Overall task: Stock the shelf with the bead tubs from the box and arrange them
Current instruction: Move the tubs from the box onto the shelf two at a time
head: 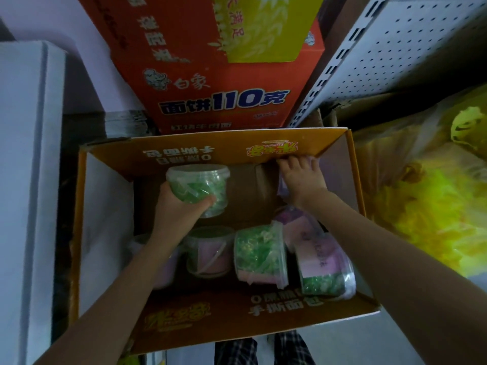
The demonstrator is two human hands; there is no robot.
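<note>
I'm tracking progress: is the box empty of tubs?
No, several tubs lie in the box, besides the green tub that the left hand grips.

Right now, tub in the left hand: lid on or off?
On. The green bead tub gripped by the left hand has a clear lid seated across its rim; the beads are all inside.

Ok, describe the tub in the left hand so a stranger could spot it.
Look into the open orange box. At its far left, the left hand grips a clear tub of green beads. Unlike the tubs crowded along the near side, it shows no pink label.
</note>
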